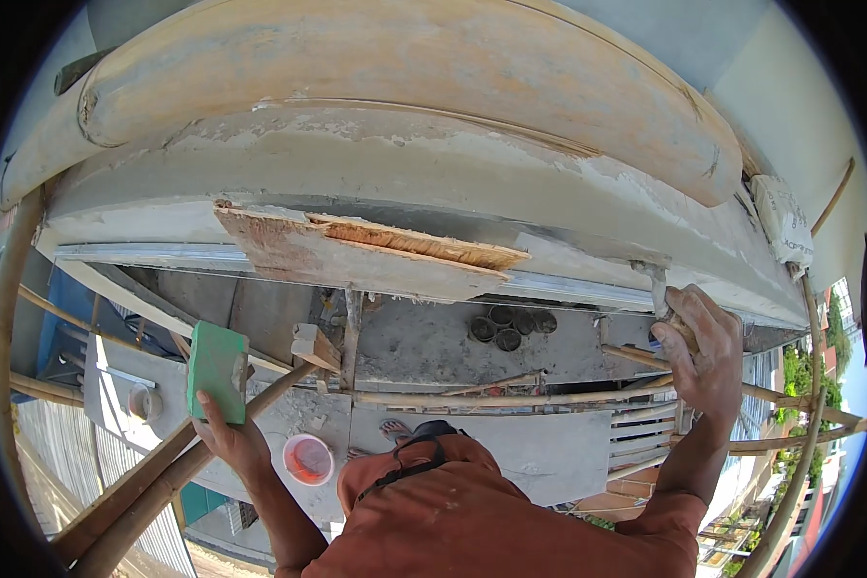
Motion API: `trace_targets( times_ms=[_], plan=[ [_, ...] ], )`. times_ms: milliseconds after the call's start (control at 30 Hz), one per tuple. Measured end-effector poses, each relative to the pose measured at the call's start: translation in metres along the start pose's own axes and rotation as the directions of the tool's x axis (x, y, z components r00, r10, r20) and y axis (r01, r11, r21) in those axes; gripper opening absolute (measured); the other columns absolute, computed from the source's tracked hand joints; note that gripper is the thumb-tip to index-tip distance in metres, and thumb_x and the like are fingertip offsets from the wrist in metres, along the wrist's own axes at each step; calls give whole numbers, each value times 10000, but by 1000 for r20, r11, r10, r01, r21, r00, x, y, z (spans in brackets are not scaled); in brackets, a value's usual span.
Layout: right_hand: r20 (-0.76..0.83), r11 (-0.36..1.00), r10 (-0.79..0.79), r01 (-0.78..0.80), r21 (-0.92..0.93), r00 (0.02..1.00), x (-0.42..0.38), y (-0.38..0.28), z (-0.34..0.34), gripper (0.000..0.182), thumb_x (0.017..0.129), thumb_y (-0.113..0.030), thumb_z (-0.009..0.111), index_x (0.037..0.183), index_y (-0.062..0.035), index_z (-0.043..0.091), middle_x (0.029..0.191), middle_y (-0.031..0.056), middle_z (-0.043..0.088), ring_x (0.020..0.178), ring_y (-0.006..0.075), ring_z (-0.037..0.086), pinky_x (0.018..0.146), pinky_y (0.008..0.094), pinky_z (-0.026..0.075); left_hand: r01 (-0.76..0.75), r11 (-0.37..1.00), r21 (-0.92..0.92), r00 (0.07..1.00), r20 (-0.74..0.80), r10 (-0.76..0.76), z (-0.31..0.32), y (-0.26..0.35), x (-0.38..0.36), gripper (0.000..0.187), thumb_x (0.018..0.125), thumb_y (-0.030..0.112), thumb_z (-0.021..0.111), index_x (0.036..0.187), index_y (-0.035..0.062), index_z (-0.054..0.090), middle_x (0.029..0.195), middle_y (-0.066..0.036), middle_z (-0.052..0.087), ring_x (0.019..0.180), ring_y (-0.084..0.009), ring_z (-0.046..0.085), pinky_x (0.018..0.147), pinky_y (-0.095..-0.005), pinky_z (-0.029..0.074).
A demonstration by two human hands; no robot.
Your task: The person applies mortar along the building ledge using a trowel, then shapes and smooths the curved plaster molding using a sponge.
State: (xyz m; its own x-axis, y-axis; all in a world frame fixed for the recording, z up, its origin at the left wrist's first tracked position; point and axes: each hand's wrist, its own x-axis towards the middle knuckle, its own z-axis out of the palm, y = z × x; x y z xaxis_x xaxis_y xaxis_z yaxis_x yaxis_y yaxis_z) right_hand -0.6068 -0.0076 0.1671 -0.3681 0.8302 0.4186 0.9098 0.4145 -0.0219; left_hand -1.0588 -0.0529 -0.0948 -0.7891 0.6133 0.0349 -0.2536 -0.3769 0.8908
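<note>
My left hand [229, 438] grips a green rectangular float [217, 371] by its lower edge and holds it upright, away from the wall. My right hand [703, 352] is closed on the handle of a plaster-covered trowel [657, 287], whose blade touches the underside edge of a grey concrete ledge [433, 178]. A broken wooden board [356, 255] with a raw orange split is fixed along the ledge between my hands. My orange sleeves and shirt fill the bottom of the view.
Bamboo scaffold poles [144, 482] cross at lower left, and another bamboo pole [511, 393] runs level under the ledge. Far below stand a pink bucket [308, 459] and a cluster of dark pots [506, 328] on a concrete slab. A white bag [782, 223] hangs at right.
</note>
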Motion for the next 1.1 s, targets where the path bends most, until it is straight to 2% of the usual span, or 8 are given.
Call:
trace_targets(
  times_ms=[167, 367, 433, 567, 633, 767, 833, 1100],
  plan=[
    [-53, 999, -23, 25, 35, 998, -1, -1, -3, 308, 826, -164, 745, 1037, 36, 643, 840, 155, 624, 649, 337, 619, 595, 399, 471, -1, 1000, -19, 1000, 26, 2, 3, 2, -4, 507, 1029, 393, 577, 1250, -62, 550, 1170, -117, 587, 1071, -166, 549, 918, -330, 439],
    [45, 1000, 16, -16, 15, 999, -3, -2, -4, 303, 826, -153, 739, 1047, 31, 643, 829, 159, 630, 653, 345, 621, 619, 397, 477, -8, 1000, -22, 1000, 2, 8, 6, -2, -8, 510, 1032, 389, 569, 1281, -55, 535, 1217, -128, 582, 1120, -178, 551, 956, -347, 440],
    [-14, 998, -45, 45, -37, 999, -3, 0, 0, 292, 829, -153, 736, 1047, 20, 649, 833, 157, 638, 662, 347, 628, 620, 395, 476, -14, 1000, 6, 1000, -16, 14, 11, 0, -12, 515, 1033, 396, 565, 1285, -52, 536, 1215, -122, 576, 1108, -174, 546, 945, -338, 438],
    [-42, 997, -47, 45, -55, 998, 0, -5, -3, 286, 834, -152, 733, 1055, 9, 652, 853, 159, 647, 682, 347, 637, 627, 401, 468, -4, 998, 63, 1000, 1, 4, 5, 1, -14, 513, 1035, 403, 558, 1272, -52, 542, 1181, -110, 580, 1069, -165, 544, 924, -326, 434],
    [-18, 998, 24, -23, 61, 1000, -1, -2, -3, 285, 837, -159, 731, 1060, 1, 653, 867, 162, 654, 701, 355, 642, 643, 411, 461, -14, 998, 55, 1000, -16, 15, 5, 1, -14, 504, 1038, 409, 551, 1248, -49, 552, 1137, -95, 586, 1015, -154, 545, 880, -308, 436],
    [-9, 999, -6, 7, 36, 1000, 1, 1, 0, 291, 841, -172, 731, 1057, 6, 650, 866, 169, 655, 702, 371, 634, 656, 418, 458, -18, 997, 79, 999, -40, 21, -2, 0, -16, 499, 1040, 413, 545, 1229, -49, 558, 1110, -89, 592, 983, -147, 550, 846, -296, 440],
    [5, 997, -59, 59, 44, 998, 5, 0, 2, 299, 848, -186, 731, 1059, 10, 649, 861, 173, 653, 696, 381, 628, 650, 418, 458, 5, 993, 115, 1000, -14, -4, -9, 0, -17, 546, 1034, 396, 557, 1320, -65, 493, 1236, -134, 565, 1127, -183, 538, 989, -326, 412],
    [-22, 998, -22, 23, 65, 1000, 9, 0, -9, 301, 850, -192, 734, 1054, 12, 646, 861, 178, 654, 704, 383, 635, 654, 417, 461, -26, 990, 139, 999, -24, 29, -13, 4, -20, 564, 1033, 410, 553, 1298, -85, 507, 1212, -138, 573, 1092, -183, 542, 966, -321, 416]
  ],
)
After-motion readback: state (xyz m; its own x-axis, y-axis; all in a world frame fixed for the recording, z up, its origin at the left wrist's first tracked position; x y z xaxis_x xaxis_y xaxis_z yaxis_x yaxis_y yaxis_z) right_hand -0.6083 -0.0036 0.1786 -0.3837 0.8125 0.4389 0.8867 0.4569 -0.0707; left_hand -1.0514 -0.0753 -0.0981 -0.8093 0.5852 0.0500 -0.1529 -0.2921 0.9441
